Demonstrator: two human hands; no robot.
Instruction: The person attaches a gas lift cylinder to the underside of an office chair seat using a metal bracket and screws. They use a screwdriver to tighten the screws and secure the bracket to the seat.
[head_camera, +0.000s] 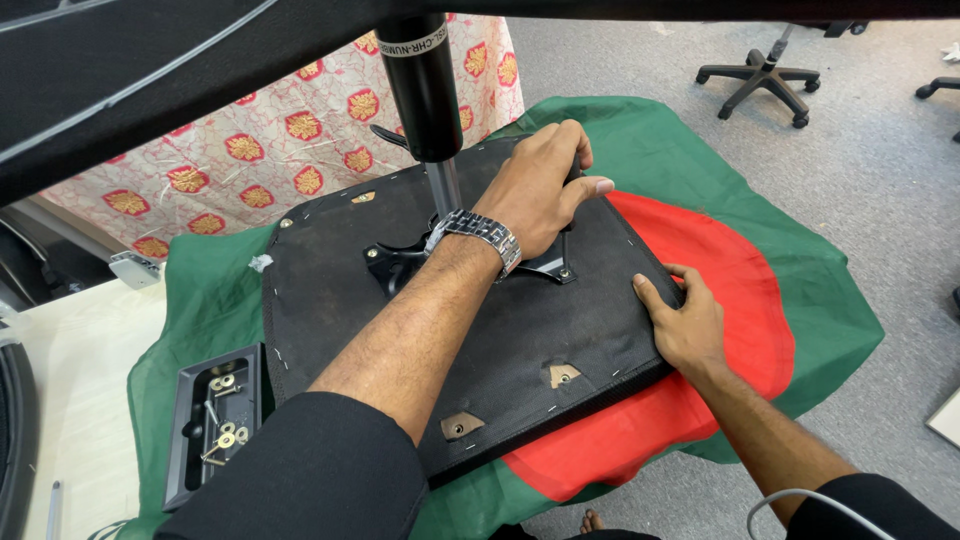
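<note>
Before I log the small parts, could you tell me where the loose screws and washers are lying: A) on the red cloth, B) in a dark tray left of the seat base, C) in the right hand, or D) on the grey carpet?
B: the screws and washers lie in the dark tray, left of the seat base.
</note>
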